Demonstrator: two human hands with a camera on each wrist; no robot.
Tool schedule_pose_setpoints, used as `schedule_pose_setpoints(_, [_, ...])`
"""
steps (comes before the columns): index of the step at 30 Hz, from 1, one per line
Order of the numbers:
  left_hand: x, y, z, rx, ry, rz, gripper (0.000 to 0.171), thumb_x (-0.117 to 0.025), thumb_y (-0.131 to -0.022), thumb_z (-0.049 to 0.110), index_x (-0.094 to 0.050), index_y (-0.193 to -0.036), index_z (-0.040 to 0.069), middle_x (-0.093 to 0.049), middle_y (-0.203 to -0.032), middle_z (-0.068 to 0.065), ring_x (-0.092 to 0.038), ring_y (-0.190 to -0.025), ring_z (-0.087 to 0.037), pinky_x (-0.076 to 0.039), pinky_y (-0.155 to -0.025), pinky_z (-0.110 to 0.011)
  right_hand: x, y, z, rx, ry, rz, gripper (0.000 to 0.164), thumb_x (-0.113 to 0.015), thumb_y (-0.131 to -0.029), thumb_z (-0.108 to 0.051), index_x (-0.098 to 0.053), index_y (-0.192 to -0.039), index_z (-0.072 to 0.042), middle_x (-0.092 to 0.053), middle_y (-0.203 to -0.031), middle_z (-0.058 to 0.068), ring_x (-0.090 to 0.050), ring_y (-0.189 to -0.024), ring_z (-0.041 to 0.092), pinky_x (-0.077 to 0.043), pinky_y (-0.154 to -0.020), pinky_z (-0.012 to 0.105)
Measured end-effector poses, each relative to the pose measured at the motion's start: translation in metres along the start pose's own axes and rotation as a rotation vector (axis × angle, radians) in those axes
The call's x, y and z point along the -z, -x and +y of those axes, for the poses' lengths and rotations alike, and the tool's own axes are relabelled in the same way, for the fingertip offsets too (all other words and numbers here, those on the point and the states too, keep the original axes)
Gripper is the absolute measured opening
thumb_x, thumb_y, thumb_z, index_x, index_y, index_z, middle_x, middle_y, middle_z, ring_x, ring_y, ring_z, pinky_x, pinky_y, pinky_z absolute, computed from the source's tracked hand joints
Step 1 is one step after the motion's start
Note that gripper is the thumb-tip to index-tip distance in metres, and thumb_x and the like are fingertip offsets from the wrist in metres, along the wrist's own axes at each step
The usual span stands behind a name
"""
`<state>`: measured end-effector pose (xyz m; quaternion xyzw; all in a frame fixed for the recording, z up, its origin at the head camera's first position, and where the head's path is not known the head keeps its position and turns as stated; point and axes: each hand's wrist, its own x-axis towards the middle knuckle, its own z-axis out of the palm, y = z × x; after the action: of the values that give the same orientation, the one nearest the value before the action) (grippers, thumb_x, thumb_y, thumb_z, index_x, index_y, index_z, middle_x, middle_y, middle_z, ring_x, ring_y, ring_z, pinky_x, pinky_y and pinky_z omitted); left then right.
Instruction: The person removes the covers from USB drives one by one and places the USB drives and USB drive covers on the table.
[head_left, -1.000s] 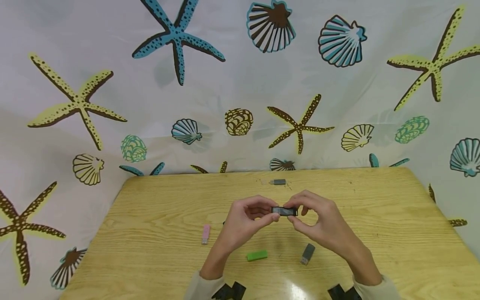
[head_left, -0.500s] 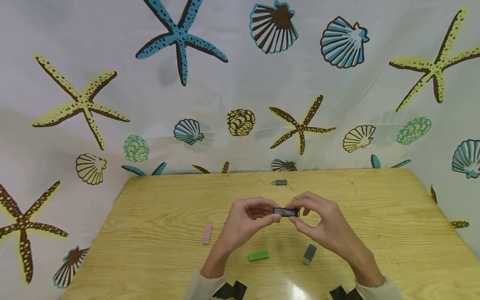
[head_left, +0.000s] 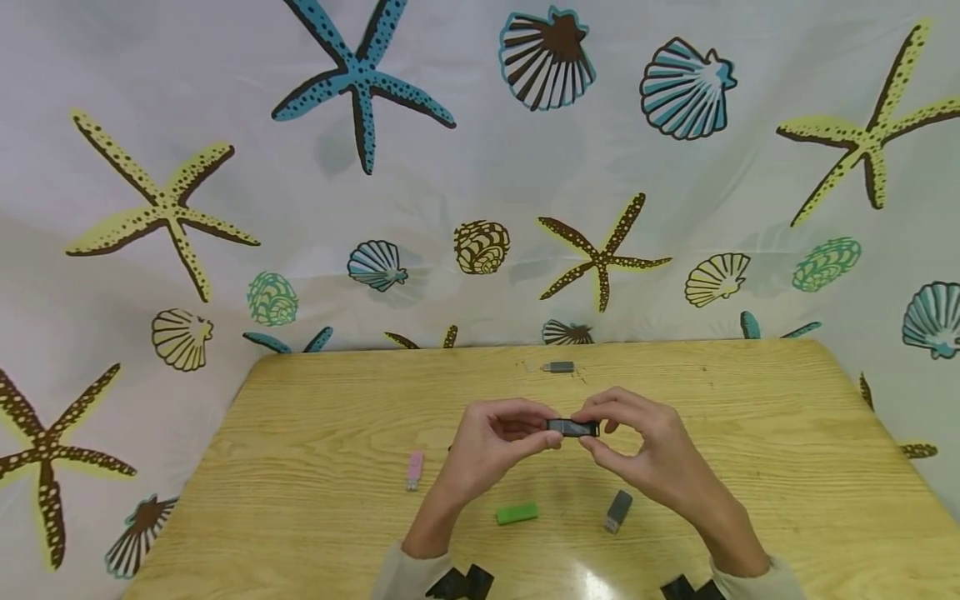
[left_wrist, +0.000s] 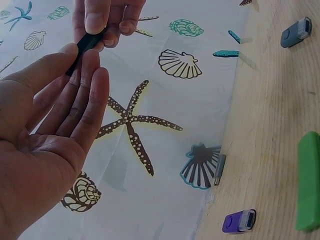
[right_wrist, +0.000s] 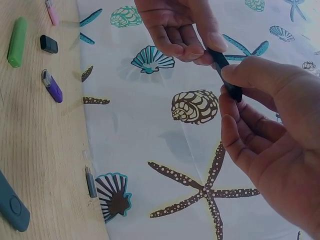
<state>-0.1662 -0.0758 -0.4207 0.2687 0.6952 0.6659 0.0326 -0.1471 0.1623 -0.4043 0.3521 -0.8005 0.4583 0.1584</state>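
Above the middle of the table, both hands hold one black USB flash drive (head_left: pixel 572 427), lying roughly level in the head view. My left hand (head_left: pixel 498 433) pinches its left end between thumb and fingers. At the right end, the thumb and fingertips of my right hand (head_left: pixel 645 437) grip it by its edges. Both wrist views show the drive as a thin dark bar, partly covered by the thumbs. Below the hands lie a green stick (head_left: pixel 517 513) and a grey USB drive (head_left: pixel 618 511) with its metal plug showing.
The wooden table (head_left: pixel 300 500) also bears a pink USB drive (head_left: pixel 415 471) at left and another grey drive (head_left: pixel 559 367) near the back edge. A purple drive (left_wrist: pixel 239 221) and a small black piece (right_wrist: pixel 49 44) show in the wrist views. A shell-print cloth (head_left: pixel 420 183) hangs behind.
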Motion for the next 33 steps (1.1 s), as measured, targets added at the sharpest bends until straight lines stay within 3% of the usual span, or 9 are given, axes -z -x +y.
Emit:
schedule_pose_setpoints(19, [0.0026,0.0016,-0.0031,0.005,0.032,-0.012,0.017,-0.077,-0.092,0.002,-0.077,-0.108,-0.003,-0.076,-0.096,-0.017,-0.077,-0.083,-0.022,-0.062,-0.077,-0.041,-0.005,0.0016,0.0062,-0.008,-0.011,-0.004,0.032,-0.081,-0.085,0.003,-0.076,-0.109,-0.017,-0.07,-0.108,-0.007,-0.066,-0.09,0.009,-0.055,-0.074,0.025])
schedule_pose_setpoints(33, [0.0018,0.0005,0.0007,-0.007,0.056,-0.018,0.019,-0.077,-0.091,0.001,-0.076,-0.109,-0.006,-0.076,-0.098,-0.019,-0.077,-0.083,-0.021,-0.062,-0.076,-0.041,0.0024,0.0002,0.0007,0.005,-0.003,-0.004,0.03,-0.081,-0.085,0.003,-0.076,-0.108,-0.015,-0.07,-0.108,-0.006,-0.066,-0.088,0.008,-0.056,-0.076,0.024])
